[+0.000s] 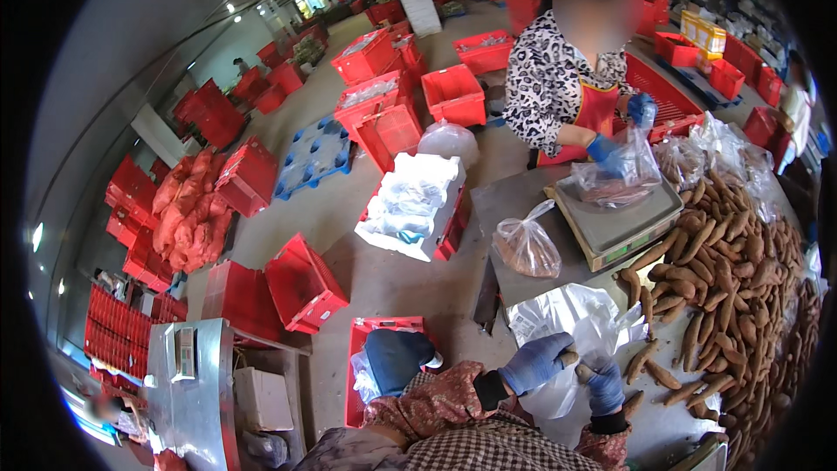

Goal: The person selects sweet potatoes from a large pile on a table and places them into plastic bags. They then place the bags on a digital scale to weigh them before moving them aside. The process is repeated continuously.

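Blue-gray gloves cover both of my hands. My left hand (537, 361) and my right hand (601, 387) pinch the near part of a white plastic bag (569, 320) between them, fingers nearly meeting. The bag lies partly on the metal table and bears a printed label. Beyond it stands a tied clear bag of sweet potatoes (528, 250). A large heap of loose sweet potatoes (739, 294) spreads to the right of my right hand.
Across the table, a co-worker's blue-gloved hands (608, 156) handle a clear bag on a platform scale (621, 222). A foam box (418, 203) rests on a red crate left of the table. More red crates (304, 284) and a blue pallet (315, 157) stand on the floor.
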